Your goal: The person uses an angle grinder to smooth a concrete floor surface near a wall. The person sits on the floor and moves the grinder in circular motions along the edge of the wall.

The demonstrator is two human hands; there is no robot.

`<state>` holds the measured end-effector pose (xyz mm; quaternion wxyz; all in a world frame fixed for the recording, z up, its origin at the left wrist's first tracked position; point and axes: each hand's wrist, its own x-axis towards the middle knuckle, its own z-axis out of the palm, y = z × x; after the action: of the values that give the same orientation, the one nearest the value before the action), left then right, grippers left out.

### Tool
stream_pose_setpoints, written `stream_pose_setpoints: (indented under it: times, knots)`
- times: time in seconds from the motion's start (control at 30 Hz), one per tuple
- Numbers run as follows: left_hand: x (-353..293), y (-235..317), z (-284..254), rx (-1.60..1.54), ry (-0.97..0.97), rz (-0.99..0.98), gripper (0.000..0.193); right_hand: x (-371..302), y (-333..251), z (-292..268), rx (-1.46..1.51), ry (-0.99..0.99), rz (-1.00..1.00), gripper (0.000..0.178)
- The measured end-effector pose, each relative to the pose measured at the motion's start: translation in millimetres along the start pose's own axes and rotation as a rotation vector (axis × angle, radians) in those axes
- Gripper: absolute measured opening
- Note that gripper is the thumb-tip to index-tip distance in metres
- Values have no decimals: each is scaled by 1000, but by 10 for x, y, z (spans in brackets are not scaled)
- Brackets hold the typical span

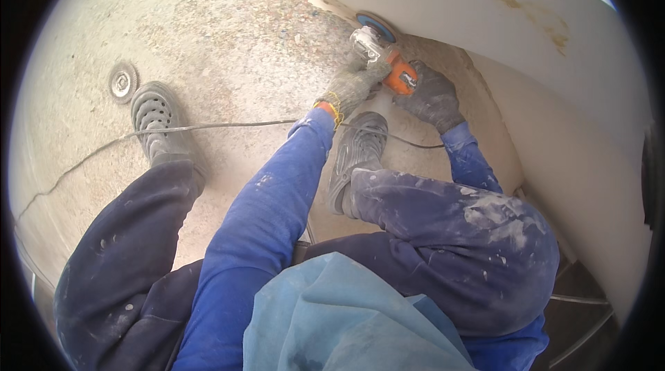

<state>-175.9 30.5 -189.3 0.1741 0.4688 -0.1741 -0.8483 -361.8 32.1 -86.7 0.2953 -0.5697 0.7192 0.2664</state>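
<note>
An orange angle grinder [400,74] with a silver head and a blue-faced disc [376,25] is held in both my gloved hands. My left hand [352,87], in a dusty grey glove, is closed around the front of the tool behind its head. In a darker glove, my right hand [433,96] wraps the rear of the orange body. The disc is at the lower edge of a large pale curved panel [443,4]; whether it touches the panel I cannot tell. A brownish patch [537,21] marks the panel's face.
A loose round grinding disc [123,82] lies on the gritty floor [228,45] beside my left shoe [154,115]. A grey cord [228,124] crosses the floor past both shoes. The curved panel rises close along my right side, with thin rods [582,299] at the lower right.
</note>
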Motion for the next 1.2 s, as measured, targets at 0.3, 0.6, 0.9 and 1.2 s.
stream_pose_setpoints:
  times: [0.3, 0.6, 0.9, 1.2]
  knots:
    - [27, -67, 40, 69, -23, -62, 60, -49, -1, -60, -50, -55, 38, 70]
    - [79, 47, -52, 29, -31, 26, 60, 93, -73, -107, -87, -21, 21, 71]
    - [31, 129, -164, -45, -22, 29, 63, 225, -139, -153, -72, -58, -25, 73]
    - [-53, 86, 60, 190, -63, -58, 49, -139, 129, -117, -23, -70, 13, 74]
